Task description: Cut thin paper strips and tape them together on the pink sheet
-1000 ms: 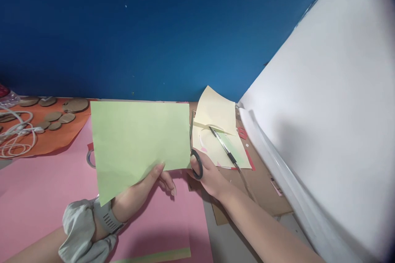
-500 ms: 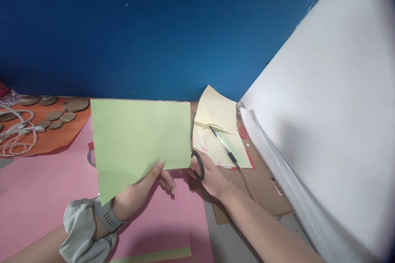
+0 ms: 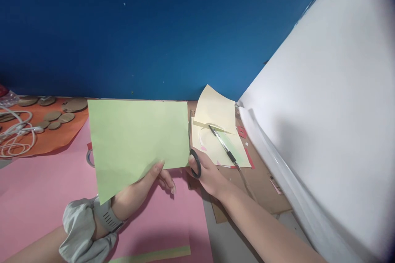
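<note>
Green paper (image 3: 135, 141) shifts bit left, same tilt. Left hand (image 3: 140, 191) pinches its bottom edge. Right hand (image 3: 208, 174) grips scissors (image 3: 195, 163) at paper's right edge; little has changed.

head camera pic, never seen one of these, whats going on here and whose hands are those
The camera sits on a person's head and looks down at their own two bare hands, so you see what they see. The left hand, with a watch and grey scrunchie at the wrist, holds up a green sheet. The right hand grips black-handled scissors at that sheet's right edge. Below lies pink paper. Further back lie a pen on cream paper, and brown card discs and a white cable on orange paper. The wall is blue.
</note>
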The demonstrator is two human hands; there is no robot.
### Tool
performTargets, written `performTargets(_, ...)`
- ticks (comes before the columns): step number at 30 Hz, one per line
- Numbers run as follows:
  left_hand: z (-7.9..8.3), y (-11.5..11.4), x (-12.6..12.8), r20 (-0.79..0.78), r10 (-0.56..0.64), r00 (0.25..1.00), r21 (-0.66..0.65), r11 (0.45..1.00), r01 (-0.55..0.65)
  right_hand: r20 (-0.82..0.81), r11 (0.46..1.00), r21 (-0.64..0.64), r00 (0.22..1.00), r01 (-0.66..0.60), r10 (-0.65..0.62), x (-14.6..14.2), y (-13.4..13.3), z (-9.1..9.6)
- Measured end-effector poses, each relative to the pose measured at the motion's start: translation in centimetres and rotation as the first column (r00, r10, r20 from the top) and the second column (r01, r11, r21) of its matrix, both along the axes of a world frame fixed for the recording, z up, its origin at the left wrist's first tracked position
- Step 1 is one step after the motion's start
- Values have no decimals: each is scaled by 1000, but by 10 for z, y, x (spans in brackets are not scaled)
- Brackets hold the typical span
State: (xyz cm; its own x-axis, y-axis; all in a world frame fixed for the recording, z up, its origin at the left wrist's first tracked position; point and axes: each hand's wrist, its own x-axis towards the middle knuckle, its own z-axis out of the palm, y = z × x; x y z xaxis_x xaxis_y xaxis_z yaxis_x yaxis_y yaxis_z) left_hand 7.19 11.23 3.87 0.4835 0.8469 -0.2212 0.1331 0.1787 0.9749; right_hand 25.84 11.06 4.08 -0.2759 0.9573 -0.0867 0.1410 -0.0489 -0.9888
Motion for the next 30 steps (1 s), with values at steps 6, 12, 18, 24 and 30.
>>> performTargets(6,-2,0,-1,-26,-9,1000,7,1000,9,28,999,33,999,19,-20,-1,1,5)
performTargets(12,-2,-1,-2,-14,11,1000,8,1000,-10,-24,999,-23,999,-38,37,2,2,-2)
performTargets(18,-2,1,-2,-18,19,1000,4,1000,-19,-6,999,-2,999,-50,50,4,1,-3)
performTargets(24,1,1,-1,-24,0,1000,17,1000,0,-5,999,-23,1000,-29,28,1,0,-2)
performTargets(30,1,0,-2,-47,-9,999,5,1000,9,8,1000,-18,1000,9,-9,-1,-1,1)
